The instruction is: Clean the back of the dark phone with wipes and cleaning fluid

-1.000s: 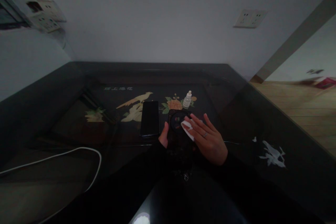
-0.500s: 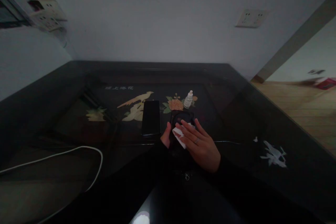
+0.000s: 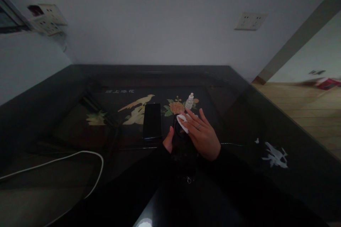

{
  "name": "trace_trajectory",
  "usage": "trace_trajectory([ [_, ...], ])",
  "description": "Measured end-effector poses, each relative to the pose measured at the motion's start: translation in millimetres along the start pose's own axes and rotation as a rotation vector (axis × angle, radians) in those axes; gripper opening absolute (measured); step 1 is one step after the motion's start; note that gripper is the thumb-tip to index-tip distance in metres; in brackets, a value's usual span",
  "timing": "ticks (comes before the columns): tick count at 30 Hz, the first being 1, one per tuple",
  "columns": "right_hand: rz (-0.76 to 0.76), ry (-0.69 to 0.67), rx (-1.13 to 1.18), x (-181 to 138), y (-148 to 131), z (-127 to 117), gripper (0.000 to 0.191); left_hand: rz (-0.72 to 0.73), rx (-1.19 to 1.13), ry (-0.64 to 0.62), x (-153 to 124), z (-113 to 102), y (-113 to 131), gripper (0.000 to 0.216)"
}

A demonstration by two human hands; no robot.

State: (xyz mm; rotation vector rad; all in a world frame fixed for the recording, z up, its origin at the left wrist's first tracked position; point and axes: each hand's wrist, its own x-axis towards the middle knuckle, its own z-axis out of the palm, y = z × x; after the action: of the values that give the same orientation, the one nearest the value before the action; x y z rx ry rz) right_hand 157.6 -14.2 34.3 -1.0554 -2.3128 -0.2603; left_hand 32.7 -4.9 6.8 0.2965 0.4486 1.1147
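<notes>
A: Where is the dark handheld device?

B: Between the two hands, about midway between the left and right edges of the table and well apart from the far edge. I can't tell whether it rests on the tabletop or is lifted.

A: And the hands?

B: The left hand has its thumb along the device's left side; it seems to grip it, but its other fingers are hidden. The right hand has its fingers a little spread, pinning a folded white tissue against the device's round ring.

A: So which step is this?

B: Wiping, I'd judge, at the end of the device nearer the far edge.

A: What would another stroke call for?

B: A firm left grip, and light, even fingertip pressure so the tissue doesn't slip.

A: What lies around them?

B: A black phone lies just to the left, and a small dropper bottle stands beyond the right fingertips. Farther out, torn white scraps lie towards the table's right edge, and a white cable loops on the left.
</notes>
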Motion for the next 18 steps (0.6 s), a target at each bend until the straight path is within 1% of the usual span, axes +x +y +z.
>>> trace_trajectory([
  [2,-0.022,-0.027,0.012,-1,-9,1,0.036,0.04,-0.024,0.052,-5,-2,-1,0.051],
  [3,-0.04,-0.042,0.015,-4,-13,1,0.037,0.023,-0.036,0.056,-8,-3,-2,0.051],
  [7,-0.117,-0.087,-0.001,-25,-18,-2,0.038,-0.138,-0.026,-0.015,-20,-11,-4,0.056],
  [10,-0.131,-0.103,-0.032,-41,-10,-7,0.039,-0.163,-0.018,-0.036,-19,-10,-4,0.063],
  [13,-0.111,-0.079,-0.053,-46,3,-10,0.042,-0.172,-0.009,-0.053,-15,-5,-6,0.068],
  [15,-0.079,-0.058,-0.055,-43,12,-10,0.043,-0.172,-0.002,-0.06,-13,-3,-6,0.068],
  [18,-0.019,-0.011,-0.035,-29,16,-9,0.043,-0.164,0.014,-0.061,-12,-2,-6,0.063],
])
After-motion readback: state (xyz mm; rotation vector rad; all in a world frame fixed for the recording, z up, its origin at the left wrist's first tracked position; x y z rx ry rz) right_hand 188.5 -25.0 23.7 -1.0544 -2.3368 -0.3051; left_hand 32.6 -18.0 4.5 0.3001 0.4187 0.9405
